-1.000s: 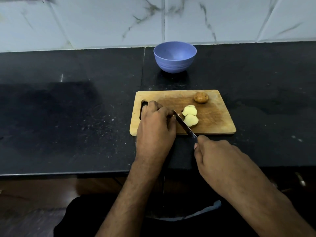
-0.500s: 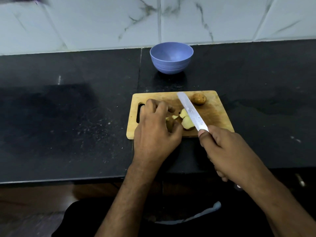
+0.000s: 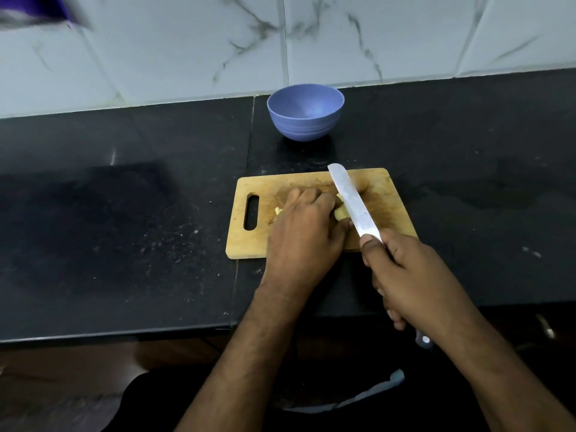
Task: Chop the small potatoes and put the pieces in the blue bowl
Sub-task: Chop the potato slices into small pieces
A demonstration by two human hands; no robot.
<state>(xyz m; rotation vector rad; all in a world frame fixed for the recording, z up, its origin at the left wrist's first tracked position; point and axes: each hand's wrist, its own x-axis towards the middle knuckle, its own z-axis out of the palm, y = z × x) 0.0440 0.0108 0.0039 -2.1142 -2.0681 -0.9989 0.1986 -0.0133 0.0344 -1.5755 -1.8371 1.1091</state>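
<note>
Pale yellow potato pieces (image 3: 340,212), cut faces smooth, lie near the centre of the wooden cutting board (image 3: 394,201), mostly hidden under the left hand (image 3: 307,232), whose fingers curl down over them. At their 3 o'clock lies the flat, round-tipped steel blade of the knife (image 3: 352,202), slanting from 5 toward 11 o'clock; the right hand (image 3: 408,275) is wrapped around its handle. The board is a rounded rectangle with a slot handle at 9 o'clock. At the board's 12 o'clock, well apart, stands the ribbed matte blue bowl (image 3: 305,112) on the speckled black stone table (image 3: 124,213), against marbled white tiles (image 3: 374,35).
</note>
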